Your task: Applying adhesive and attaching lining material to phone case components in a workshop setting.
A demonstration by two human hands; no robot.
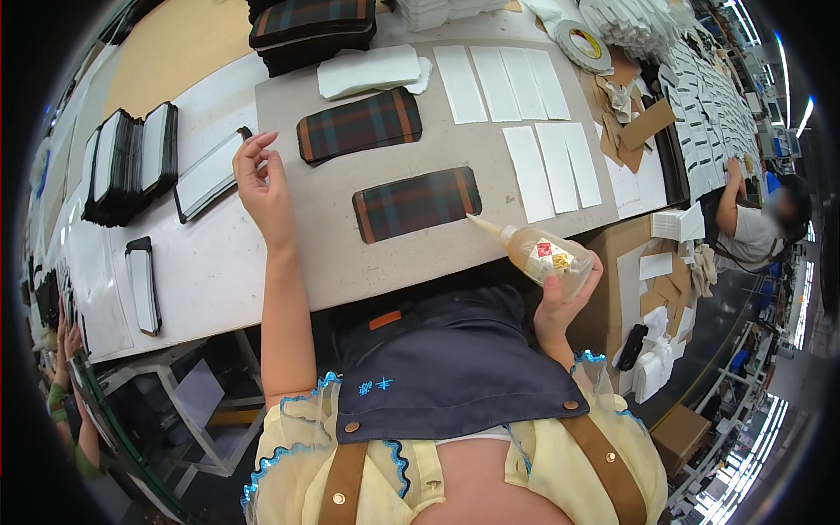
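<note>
**Glue bottle raised in right hand over plaid pieces on grey board**

Right hand (564,302): wrapped around a clear squeeze glue bottle (538,252), grasping its body. Bottle is tilted, long nozzle pointing up-left toward the near plaid panel (416,203); nozzle tip sits just beside the panel's right end, apparently not touching. Tilt likely keeps the glue near the spout.

Left hand (261,184): empty, fingers loosely open, resting at the left edge of the grey work board (367,262). It holds nothing; position looks like steadying the board.

A second plaid panel (359,125) lies farther back on the same board, apart from the first. White strips (551,166) are laid side by side to the right, within reach of the bottle hand. A roll of tape (584,45) sits at the far edge. Stacked dark cases with white faces (131,162) stand to the left on the white table (210,280). Another person (752,223) works at far right.
</note>
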